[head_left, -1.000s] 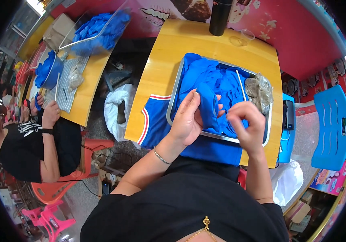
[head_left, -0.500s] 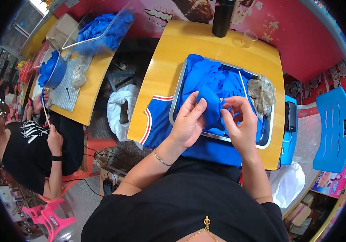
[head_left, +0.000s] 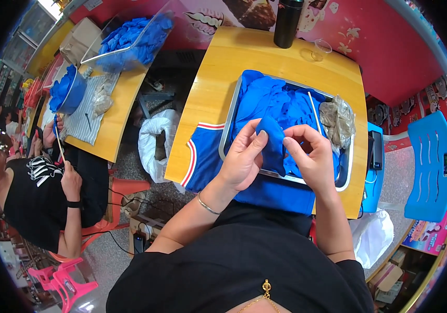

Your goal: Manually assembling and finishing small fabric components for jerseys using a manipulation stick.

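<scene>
Over the near side of a metal tray I hold a small piece of blue cloth upright. My left hand is closed on its left side, thumb in front and fingers behind. My right hand pinches its right edge between thumb and fingertips. Below and beyond both hands, a heap of similar blue cloth pieces fills the tray. A thin pale stick leans among them, and a crumpled clear plastic bag lies at the tray's right end.
Left of the tray, a blue garment with striped trim lies on the wooden table. A black flask and clear cup stand at the back. A co-worker sits left beside another table; a blue chair stands right.
The blue cloth piece has turned to a narrower, more upright shape. My right hand has moved slightly, its fingertips now on the piece's right edge.
</scene>
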`<state>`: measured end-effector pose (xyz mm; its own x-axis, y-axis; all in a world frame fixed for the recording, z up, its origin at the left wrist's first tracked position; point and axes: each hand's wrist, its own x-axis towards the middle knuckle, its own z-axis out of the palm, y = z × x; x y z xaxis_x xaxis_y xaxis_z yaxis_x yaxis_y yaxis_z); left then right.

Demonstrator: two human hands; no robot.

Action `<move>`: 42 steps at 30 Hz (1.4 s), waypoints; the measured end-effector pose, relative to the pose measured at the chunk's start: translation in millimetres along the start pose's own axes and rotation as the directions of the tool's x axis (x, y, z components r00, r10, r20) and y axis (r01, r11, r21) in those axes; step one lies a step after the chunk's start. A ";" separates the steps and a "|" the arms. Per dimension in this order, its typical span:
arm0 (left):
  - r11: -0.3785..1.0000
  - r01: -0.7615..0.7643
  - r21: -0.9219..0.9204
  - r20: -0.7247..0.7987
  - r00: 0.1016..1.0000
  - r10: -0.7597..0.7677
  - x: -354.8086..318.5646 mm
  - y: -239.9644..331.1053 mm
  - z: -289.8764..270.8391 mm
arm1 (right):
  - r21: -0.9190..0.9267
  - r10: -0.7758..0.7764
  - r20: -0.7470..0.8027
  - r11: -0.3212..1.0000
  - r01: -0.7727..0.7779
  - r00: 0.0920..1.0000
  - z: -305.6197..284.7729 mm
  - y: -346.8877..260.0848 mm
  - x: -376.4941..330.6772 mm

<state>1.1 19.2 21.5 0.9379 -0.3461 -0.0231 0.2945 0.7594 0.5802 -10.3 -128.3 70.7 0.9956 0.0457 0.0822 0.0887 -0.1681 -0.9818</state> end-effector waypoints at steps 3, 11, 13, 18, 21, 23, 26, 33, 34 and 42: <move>0.999 -0.032 0.023 0.018 0.999 0.031 -1.8 0.1 3.6 | -0.012 -0.029 -0.054 1.000 0.029 0.998 2.5 -3.7 -1.8; 0.977 -0.154 0.146 0.005 0.988 0.155 -0.7 -5.8 4.6 | -0.333 -0.258 -0.129 0.921 0.204 0.957 6.9 -0.1 -1.9; 0.986 -0.138 0.089 -0.047 0.989 0.143 0.8 -6.1 3.3 | -0.195 -0.130 -0.111 0.975 0.106 0.985 5.3 4.5 -4.7; 0.995 -0.095 -0.037 -0.122 0.988 0.090 -0.9 -17.1 1.5 | -0.336 -0.147 -0.115 0.936 0.101 0.982 8.2 3.5 -11.8; 0.993 -0.097 -0.071 -0.128 0.988 0.088 -0.3 -14.5 1.2 | -0.252 -0.151 -0.118 0.961 0.118 0.982 9.5 4.8 -14.3; 0.990 -0.113 -0.078 -0.095 0.990 0.106 -0.3 -14.0 0.3 | -0.271 -0.163 -0.090 0.953 0.134 0.982 9.3 4.3 -15.5; 0.993 -0.108 -0.042 -0.123 0.987 0.102 0.1 -16.3 0.4 | -0.309 -0.164 -0.073 0.942 0.134 0.984 7.5 9.0 -15.3; 0.997 -0.041 -0.063 -0.129 0.991 0.033 -1.9 -13.4 3.6 | -0.360 -0.170 0.071 0.915 0.185 0.983 -1.2 9.5 -13.7; 0.996 -0.042 -0.072 -0.095 0.995 0.035 -1.7 -13.3 1.7 | -0.360 -0.169 0.072 0.915 0.184 0.983 -4.9 10.2 -13.2; 0.977 0.176 0.116 0.045 0.982 -0.183 2.2 8.1 1.0 | -0.342 -0.310 0.081 0.884 0.318 0.947 -23.1 -10.6 1.1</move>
<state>5.3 24.0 27.0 0.8590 -0.5037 -0.0916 0.4320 0.6171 0.6577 -9.4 -149.3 85.2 0.9132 0.1753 0.3678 0.4059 -0.4710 -0.7832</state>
